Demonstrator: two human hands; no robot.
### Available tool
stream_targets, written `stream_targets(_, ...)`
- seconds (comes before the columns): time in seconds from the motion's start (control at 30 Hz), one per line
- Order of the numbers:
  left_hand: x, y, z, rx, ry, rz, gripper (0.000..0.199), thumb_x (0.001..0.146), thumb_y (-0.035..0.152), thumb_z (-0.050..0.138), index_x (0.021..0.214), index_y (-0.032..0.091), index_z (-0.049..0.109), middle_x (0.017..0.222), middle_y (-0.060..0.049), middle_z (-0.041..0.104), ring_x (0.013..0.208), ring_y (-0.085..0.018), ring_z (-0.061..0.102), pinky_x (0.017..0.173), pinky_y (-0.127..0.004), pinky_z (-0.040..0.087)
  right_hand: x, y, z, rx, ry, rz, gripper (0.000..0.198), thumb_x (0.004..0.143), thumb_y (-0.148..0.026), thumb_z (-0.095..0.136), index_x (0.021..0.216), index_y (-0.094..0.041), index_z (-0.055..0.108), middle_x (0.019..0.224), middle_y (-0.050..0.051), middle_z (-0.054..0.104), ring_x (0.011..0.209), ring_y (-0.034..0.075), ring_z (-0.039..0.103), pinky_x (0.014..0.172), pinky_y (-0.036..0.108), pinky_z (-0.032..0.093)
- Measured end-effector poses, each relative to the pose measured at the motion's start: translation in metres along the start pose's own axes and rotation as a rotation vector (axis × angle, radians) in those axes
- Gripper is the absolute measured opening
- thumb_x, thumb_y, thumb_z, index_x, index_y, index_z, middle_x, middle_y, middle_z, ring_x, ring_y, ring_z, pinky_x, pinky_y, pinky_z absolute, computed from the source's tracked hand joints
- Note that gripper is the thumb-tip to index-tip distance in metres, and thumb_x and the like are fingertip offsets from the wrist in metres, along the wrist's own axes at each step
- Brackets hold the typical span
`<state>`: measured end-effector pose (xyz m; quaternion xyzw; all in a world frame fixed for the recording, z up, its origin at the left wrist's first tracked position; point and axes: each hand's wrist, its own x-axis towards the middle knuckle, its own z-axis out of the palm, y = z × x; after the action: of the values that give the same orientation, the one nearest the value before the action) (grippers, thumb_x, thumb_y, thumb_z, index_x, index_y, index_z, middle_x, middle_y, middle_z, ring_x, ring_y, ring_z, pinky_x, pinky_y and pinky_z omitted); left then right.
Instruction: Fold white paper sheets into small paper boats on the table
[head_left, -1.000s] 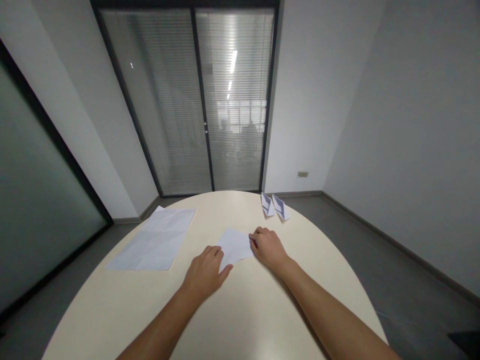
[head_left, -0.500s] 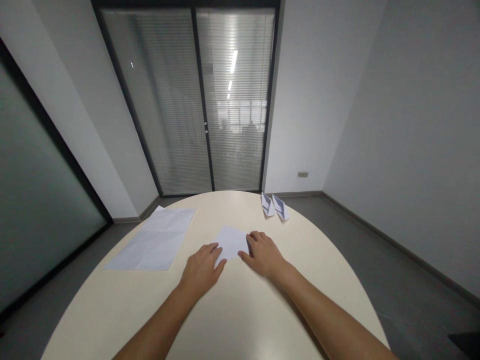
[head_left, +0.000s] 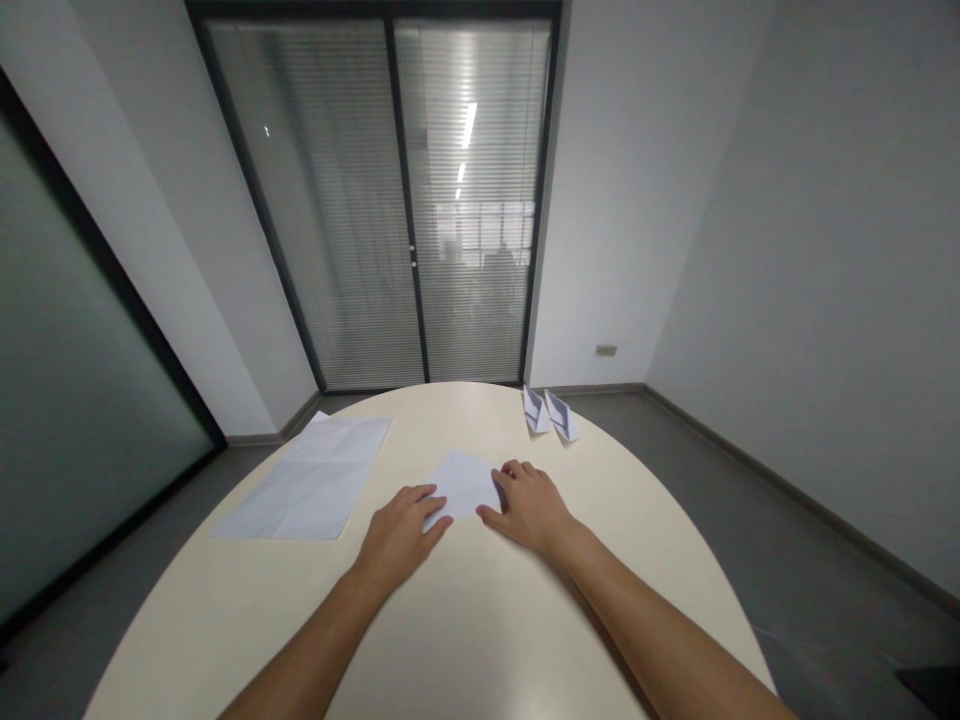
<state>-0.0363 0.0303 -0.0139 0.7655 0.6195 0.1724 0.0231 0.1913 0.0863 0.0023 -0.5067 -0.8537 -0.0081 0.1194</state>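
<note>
A small piece of folded white paper lies on the table between my two hands. At its left edge rests my left hand, fingers apart, with fingertips touching the paper. My right hand is at the opposite edge, thumb and fingers spread, fingertips on the paper's right side. Neither hand is wrapped around anything. The tips of some right-hand fingers curl out of sight by the paper's edge.
Larger creased white sheets lie on the left of the round cream table. Two folded paper pieces stand near the far right edge. Beyond the table are a glass partition with blinds and grey walls.
My left hand has shifted very slightly to the left along the paper's edge. Otherwise the hands and papers stay as they were.
</note>
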Motion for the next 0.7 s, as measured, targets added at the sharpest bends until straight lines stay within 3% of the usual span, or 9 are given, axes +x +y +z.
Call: stream_targets(0.7, 0.0018, -0.0033, 0.0015, -0.023, 0.041, 0.001, 0.029, 0.098, 0.034, 0.052, 0.119, 0.026, 0.071, 0.13, -0.003, 0.067, 0.123, -0.019, 0.058, 0.107, -0.033, 0.044, 0.0003, 0.0074, -0.0075, 0.066, -0.06, -0.05, 0.049, 0.087, -0.057, 0.059, 0.116, -0.019, 0.067, 0.116, 0.013, 0.065, 0.11, 0.029, 0.056, 0.09, 0.036, 0.044)
